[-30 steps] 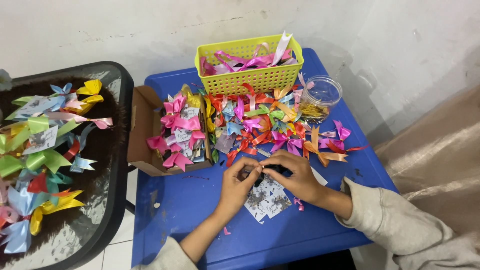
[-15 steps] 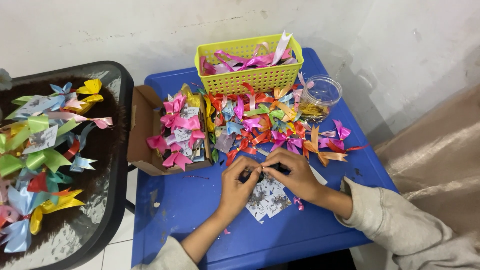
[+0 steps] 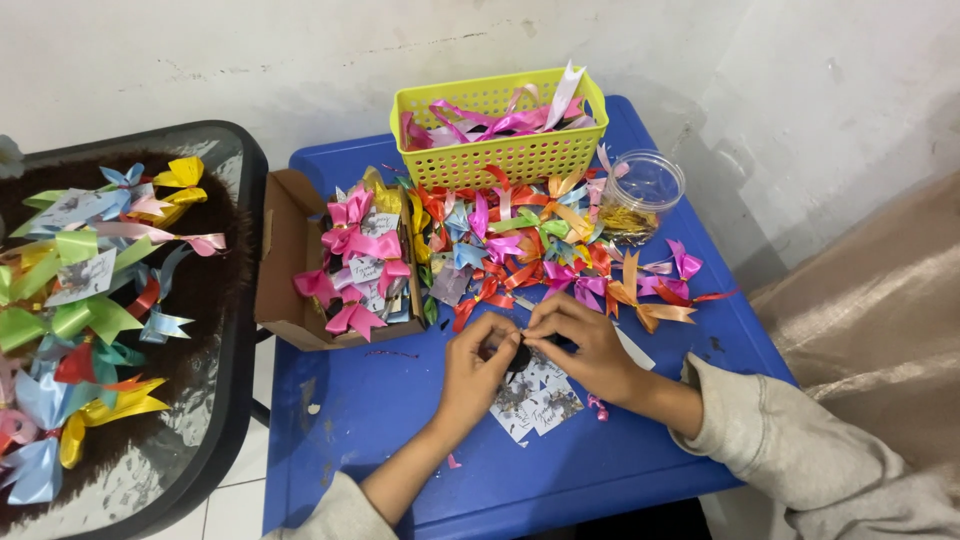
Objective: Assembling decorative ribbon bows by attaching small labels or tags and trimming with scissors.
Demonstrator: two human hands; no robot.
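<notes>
Both hands meet above the blue tabletop (image 3: 400,440): left hand (image 3: 475,372) and right hand (image 3: 585,345) have their fingers pinched shut on a small dark piece (image 3: 520,355), held over the cards (image 3: 535,400). Beyond the fingers, the ribbon pile (image 3: 530,245) lies within reach.

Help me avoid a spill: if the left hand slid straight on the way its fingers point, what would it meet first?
The left hand points up-right, fingertips already meeting the right hand over a small dark piece; beyond, probably the loose ribbon bows.
</notes>
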